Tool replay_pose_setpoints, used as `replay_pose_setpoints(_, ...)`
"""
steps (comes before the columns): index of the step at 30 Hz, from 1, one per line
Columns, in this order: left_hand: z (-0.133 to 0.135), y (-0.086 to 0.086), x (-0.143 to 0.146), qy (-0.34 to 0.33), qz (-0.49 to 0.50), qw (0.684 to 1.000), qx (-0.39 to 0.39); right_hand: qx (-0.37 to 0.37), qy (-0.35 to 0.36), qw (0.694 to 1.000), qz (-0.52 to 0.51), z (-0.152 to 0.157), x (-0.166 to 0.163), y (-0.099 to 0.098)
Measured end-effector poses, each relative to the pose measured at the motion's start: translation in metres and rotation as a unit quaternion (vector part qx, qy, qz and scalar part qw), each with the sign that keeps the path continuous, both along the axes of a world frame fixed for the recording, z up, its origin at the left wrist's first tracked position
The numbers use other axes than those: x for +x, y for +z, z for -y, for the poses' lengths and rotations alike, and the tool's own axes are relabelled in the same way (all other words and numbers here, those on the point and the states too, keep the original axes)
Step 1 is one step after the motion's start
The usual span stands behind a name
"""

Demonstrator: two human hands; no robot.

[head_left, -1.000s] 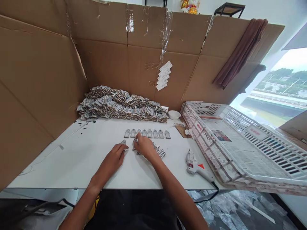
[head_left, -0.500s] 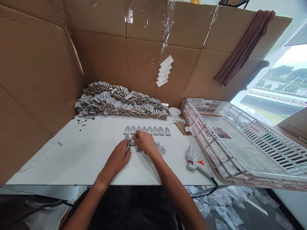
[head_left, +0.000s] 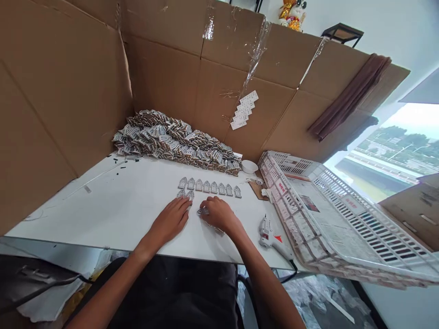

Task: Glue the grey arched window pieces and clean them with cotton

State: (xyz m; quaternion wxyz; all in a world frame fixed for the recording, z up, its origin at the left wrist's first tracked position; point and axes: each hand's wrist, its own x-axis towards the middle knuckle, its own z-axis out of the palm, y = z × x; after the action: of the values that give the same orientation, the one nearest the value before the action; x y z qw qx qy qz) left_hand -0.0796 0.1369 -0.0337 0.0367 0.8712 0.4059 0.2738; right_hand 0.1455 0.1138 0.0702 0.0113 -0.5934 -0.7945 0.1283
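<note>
Small grey arched window-shaped pieces [head_left: 206, 186] stand out in a row across the white table, several of them side by side. Below the row's left end lie two more, partly covered by fingers. My left hand [head_left: 171, 219] rests with fingers stretched out, the fingertips touching the right one of these two pieces [head_left: 190, 195]. To its right, my right hand [head_left: 219, 214] has its fingers bent down onto a loose arched piece [head_left: 202, 211]. Other loose pieces under this hand are mostly hidden by it.
A long heap of similar pieces [head_left: 178, 144] lies against the cardboard wall [head_left: 164, 68]. A white bowl [head_left: 249, 167] sits at its right end. On the right are a glue gun [head_left: 270, 237] with a cord and a large white plastic crate [head_left: 295, 224] lined with newspaper.
My right hand has moved off the second row, rightward and down to the loose pieces. My left hand stays by the second row, its fingers flatter. The camera view has tilted.
</note>
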Motion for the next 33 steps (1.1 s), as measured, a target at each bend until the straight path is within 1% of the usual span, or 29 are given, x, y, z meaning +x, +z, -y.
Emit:
replay_pose_setpoints(3, 0.0, -0.003, 0.0, 0.002, 0.014, 1.0, 0.001, -0.009, -0.018, 1.0, -0.017, 0.0, 0.006, 0.002)
replay_pose_setpoints(6, -0.001, -0.005, 0.0, 0.003, 0.021, 1.0, 0.001, -0.007, -0.043, 0.997, -0.057, -0.006, 0.011, 0.002)
replay_pose_setpoints(9, -0.002, -0.007, -0.001, 0.003, 0.021, 1.0, -0.001, 0.005, -0.102, 0.991, -0.089, -0.019, 0.009, -0.003)
replay_pose_setpoints(11, -0.003, -0.007, -0.001, 0.002, 0.018, 1.0, -0.004, 0.009, -0.151, 0.985, -0.089, -0.03, 0.004, -0.007)
replay_pose_setpoints(13, -0.003, -0.007, -0.002, 0.001, 0.014, 1.0, -0.006, 0.007, -0.182, 0.98, -0.082, -0.041, -0.002, -0.011)
replay_pose_setpoints(18, -0.002, -0.004, -0.003, 0.002, 0.008, 1.0, -0.009, 0.01, -0.208, 0.976, -0.061, -0.057, -0.012, -0.017)
replay_pose_setpoints(24, -0.002, -0.005, -0.003, 0.006, 0.003, 1.0, -0.013, 0.017, -0.207, 0.978, -0.029, -0.057, -0.023, -0.018)
replay_pose_setpoints(26, -0.003, -0.006, -0.002, 0.008, 0.001, 1.0, -0.014, 0.021, -0.204, 0.978, -0.024, -0.055, -0.023, -0.015)
replay_pose_setpoints(28, -0.004, -0.006, -0.002, 0.009, 0.0, 1.0, -0.015, 0.021, -0.203, 0.979, -0.023, -0.053, -0.016, -0.009)
replay_pose_setpoints(33, -0.003, -0.006, -0.001, 0.009, -0.005, 1.0, -0.011, 0.013, -0.215, 0.976, -0.014, -0.042, 0.029, 0.015)
